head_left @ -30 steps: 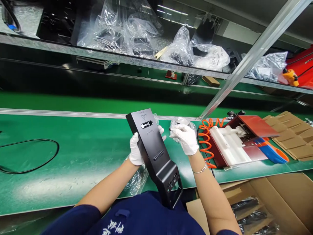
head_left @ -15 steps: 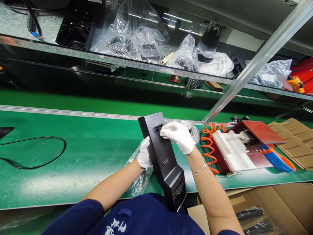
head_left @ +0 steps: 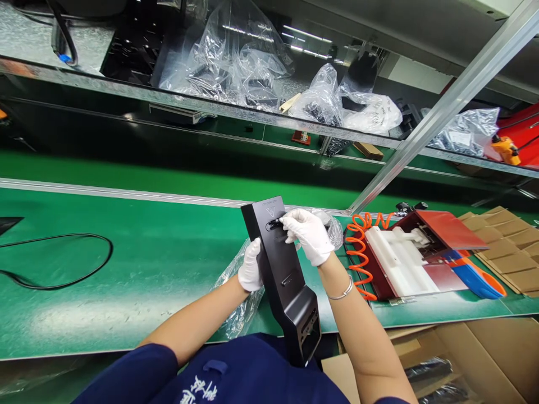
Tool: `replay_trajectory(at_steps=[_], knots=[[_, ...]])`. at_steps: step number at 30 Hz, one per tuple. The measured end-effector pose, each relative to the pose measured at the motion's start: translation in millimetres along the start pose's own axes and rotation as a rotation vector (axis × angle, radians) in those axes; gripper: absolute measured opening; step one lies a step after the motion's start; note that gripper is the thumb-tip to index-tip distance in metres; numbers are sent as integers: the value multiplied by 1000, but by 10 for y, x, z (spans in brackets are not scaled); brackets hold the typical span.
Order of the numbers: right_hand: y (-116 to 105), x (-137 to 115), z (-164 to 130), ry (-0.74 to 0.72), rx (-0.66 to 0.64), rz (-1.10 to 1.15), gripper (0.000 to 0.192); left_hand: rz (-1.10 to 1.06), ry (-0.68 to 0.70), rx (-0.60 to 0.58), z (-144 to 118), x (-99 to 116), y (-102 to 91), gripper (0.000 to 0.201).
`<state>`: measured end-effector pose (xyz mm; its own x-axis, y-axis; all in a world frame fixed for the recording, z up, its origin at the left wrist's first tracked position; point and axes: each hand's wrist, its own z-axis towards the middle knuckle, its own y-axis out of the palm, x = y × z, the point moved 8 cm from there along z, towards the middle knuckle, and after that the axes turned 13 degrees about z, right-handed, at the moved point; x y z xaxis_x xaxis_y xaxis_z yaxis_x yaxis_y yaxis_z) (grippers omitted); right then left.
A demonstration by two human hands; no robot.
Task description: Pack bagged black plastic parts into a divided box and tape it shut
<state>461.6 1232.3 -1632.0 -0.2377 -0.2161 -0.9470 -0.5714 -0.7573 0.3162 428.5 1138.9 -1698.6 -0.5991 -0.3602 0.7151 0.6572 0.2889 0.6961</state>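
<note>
A long black plastic housing [head_left: 283, 275] stands tilted above the green bench, its lower end near my body. My left hand [head_left: 251, 266], in a white glove, grips its left edge at mid-height. My right hand [head_left: 306, 234], also gloved, presses a small black part [head_left: 274, 225] into the slot near the housing's top. A crumpled clear plastic bag [head_left: 238, 303] lies under and behind the housing on the bench.
A red and white fixture [head_left: 404, 255] with an orange coiled hose [head_left: 357, 247] sits to the right. Cardboard dividers [head_left: 511, 247] lie far right, an open carton [head_left: 471, 359] below. A black cable [head_left: 63, 264] loops at left. The shelf above holds bagged parts [head_left: 236, 62].
My right hand left the small bag at the right and came to the housing's top slot with a small black part. The housing turned slightly more upright.
</note>
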Motion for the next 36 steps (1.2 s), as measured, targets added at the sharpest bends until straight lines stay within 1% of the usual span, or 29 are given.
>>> replay_trajectory(at_steps=[1, 3, 6, 10, 11, 14, 16, 17, 19, 21, 22, 24, 26, 28, 29, 31, 33, 34, 35, 36], knots=[[-6, 20, 10, 14, -12, -12, 28, -11, -3, -8, 0, 3, 20, 54], [-21, 53, 27, 16, -19, -24, 28, -29, 0, 19, 7, 1, -5, 55], [-11, 90, 38, -26, -28, -25, 25, -51, 8, 109, 32, -37, -152, 58], [44, 114, 31, -80, -56, -115, 15, -87, -38, 172, 72, -160, -339, 51], [54, 88, 31, -120, -55, -166, 13, -92, -40, 192, 78, -181, -380, 49], [67, -64, 24, -307, -29, -324, 7, -97, -7, 255, 79, -181, -457, 45], [53, -133, 29, -371, -26, -361, 10, -96, 7, 251, 74, -147, -424, 43], [44, -135, 43, -358, -44, -363, 13, -96, -2, 219, 73, -132, -372, 43], [31, -109, 79, -286, -107, -389, 21, -98, -41, 112, 69, -108, -222, 46], [32, -94, 109, -210, -178, -455, 26, -105, -65, 12, 58, -84, -82, 50], [38, -106, 121, -184, -207, -495, 27, -110, -63, -11, 53, -74, -42, 52], [78, -182, 139, -173, -262, -572, 29, -127, -54, -18, 49, -77, -18, 56], [151, -285, 153, -191, -318, -645, 31, -138, -63, -9, 46, -114, -33, 60], [207, -360, 177, -208, -341, -712, 34, -139, -77, -7, 43, -156, -53, 64], [206, -370, 199, -200, -323, -734, 34, -136, -81, -9, 41, -168, -60, 67], [127, -348, 252, -167, -201, -724, 31, -134, -82, -17, 37, -172, -66, 71], [11, -263, 273, -118, -64, -593, 32, -143, -82, -24, 33, -160, -62, 72], [-23, -189, 267, -80, -37, -487, 35, -149, -84, -29, 32, -153, -58, 72], [-23, -103, 252, -35, -51, -373, 37, -152, -86, -33, 31, -148, -55, 70], [6, -20, 230, 13, -93, -268, 37, -150, -90, -36, 29, -147, -54, 69]])
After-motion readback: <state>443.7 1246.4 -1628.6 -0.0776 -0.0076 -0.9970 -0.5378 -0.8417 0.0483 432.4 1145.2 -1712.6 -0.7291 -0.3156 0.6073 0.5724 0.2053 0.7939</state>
